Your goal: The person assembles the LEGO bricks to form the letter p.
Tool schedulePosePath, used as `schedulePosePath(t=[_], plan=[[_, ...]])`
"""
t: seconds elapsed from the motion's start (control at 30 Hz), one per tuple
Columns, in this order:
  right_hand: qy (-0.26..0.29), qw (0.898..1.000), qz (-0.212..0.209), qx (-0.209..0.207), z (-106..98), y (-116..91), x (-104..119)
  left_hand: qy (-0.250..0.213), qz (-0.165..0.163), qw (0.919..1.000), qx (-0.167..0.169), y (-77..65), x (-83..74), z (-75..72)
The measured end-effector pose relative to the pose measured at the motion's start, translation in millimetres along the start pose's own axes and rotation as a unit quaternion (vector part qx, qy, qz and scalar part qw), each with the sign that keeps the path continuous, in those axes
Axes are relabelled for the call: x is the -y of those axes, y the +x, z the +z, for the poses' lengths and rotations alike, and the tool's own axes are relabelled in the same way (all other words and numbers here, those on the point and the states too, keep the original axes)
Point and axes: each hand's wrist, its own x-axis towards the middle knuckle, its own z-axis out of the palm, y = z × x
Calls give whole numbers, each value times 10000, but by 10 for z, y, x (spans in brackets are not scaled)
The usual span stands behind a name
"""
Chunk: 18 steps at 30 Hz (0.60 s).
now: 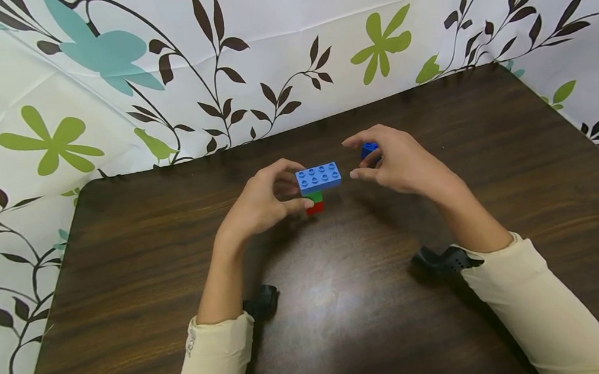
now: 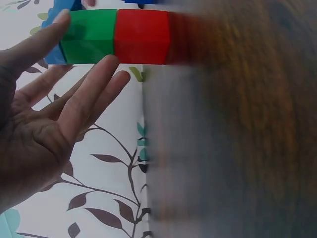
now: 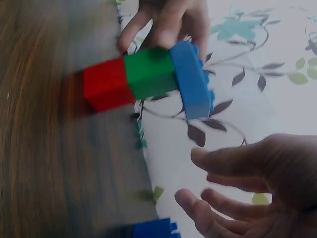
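A stack of toy building bricks stands upright on the table: a red brick at the bottom, a green brick above it, and a longer light blue brick across the top, overhanging to the right. My left hand holds the stack from the left, thumb against the green brick and fingers behind; their contact is partly hidden. To the right of the stack, my right hand hovers with fingers loosely bent, thumb apart, nothing between them. Beyond it a dark blue brick is partly hidden by the fingers.
The dark wood-grain table extends around the bricks. A white curtain with leaf and flower prints hangs along its far and side edges. Black wrist devices jut from both sleeves just above the tabletop.
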Motion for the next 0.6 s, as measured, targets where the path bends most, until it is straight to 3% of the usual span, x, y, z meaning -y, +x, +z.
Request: schedulePosePath(t=[0.2, 0.4, 0.6], plan=[[-261, 9986, 432, -139, -52, 49, -148, -213, 227, 9995, -90, -44, -64, -26], [-483, 9950, 871, 9, -57, 105, -222, -341, 335, 9988, -123, -42, -82, -23], [-541, 9933, 1018, 26, -37, 144, -255, -403, 304, 9986, -168, -24, -66, -17]])
